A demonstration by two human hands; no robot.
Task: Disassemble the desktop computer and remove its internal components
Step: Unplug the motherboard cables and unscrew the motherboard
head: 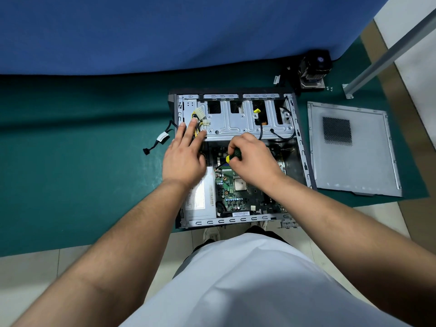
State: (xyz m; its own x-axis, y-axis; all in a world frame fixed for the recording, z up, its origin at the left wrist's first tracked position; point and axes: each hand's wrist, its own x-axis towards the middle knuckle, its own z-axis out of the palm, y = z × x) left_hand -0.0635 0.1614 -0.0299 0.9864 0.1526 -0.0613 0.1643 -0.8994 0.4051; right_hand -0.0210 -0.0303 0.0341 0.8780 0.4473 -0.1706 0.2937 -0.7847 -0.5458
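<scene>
An open desktop case (299, 138) lies on its side on a green mat. Inside are a green motherboard (236, 197) with a bare CPU (240, 184), a grey power supply (200, 199) at the left and a metal drive cage (238, 123) at the far end. My right hand (253, 159) grips a green and yellow screwdriver (232, 156), its tip pointing down at the board's upper part. My left hand (184, 154) rests with straight fingers on the yellow and black power cables (199, 119) at the cage's left end.
The removed side panel (354, 149) lies flat to the right of the case. A black CPU cooler (312, 69) and a few small screws (329, 88) sit beyond it. A loose black cable (158, 142) trails left of the case. A blue wall (165, 31) backs the mat.
</scene>
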